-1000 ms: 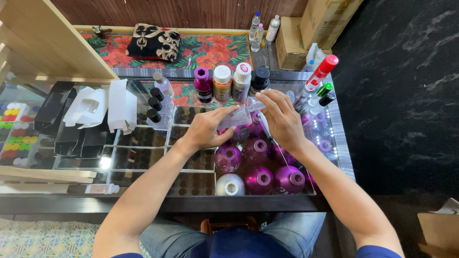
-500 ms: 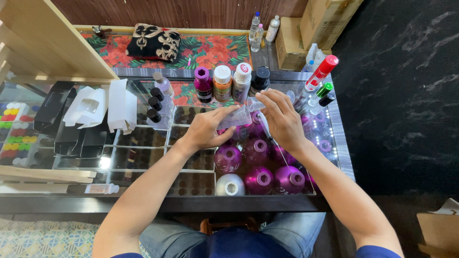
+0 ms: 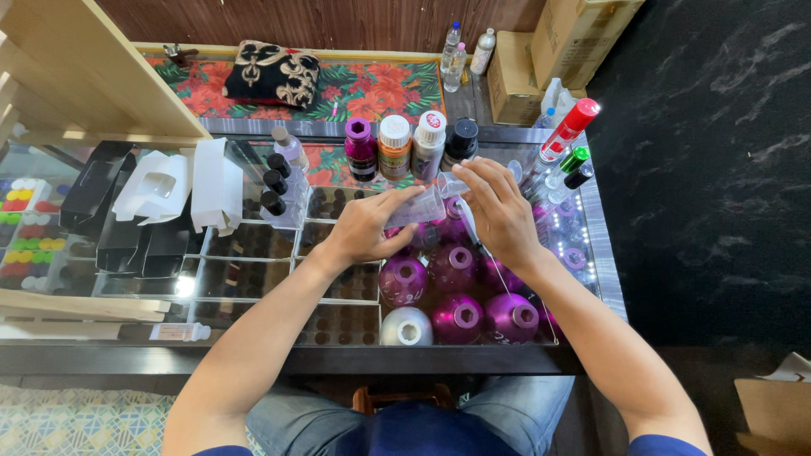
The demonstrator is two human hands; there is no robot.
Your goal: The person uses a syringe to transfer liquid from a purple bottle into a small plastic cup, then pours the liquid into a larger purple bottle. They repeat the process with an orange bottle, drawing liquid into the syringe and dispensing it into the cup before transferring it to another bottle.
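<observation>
Nearest the viewer, a silver flask [image 3: 406,328] and purple flasks [image 3: 457,317] stand in rows on the glass counter [image 3: 253,338], their round mouths upward; a small white bottle [image 3: 180,333] lies on its side at the near left edge. Above the flasks, the left hand [image 3: 365,226] and right hand [image 3: 498,213] meet over a small clear bottle [image 3: 420,208]; the bottle lies tilted between them, its body under the left fingertips, its upper end at the right fingers; both hands close lightly on it, fingers curled; a thin white tube [image 3: 467,221] slants down below the right palm. Left of the hands, three black-capped vials [image 3: 274,192], then white boxes [image 3: 190,187] and black boxes [image 3: 127,228]. Beyond the hands, a row of four capped bottles [image 3: 409,146], purple, orange, white and black; to their right a red-capped spray bottle [image 3: 564,132]. Farthest, a black patterned cushion [image 3: 272,74] on floral cloth [image 3: 372,89]; cardboard cartons [image 3: 549,51] at the right.
</observation>
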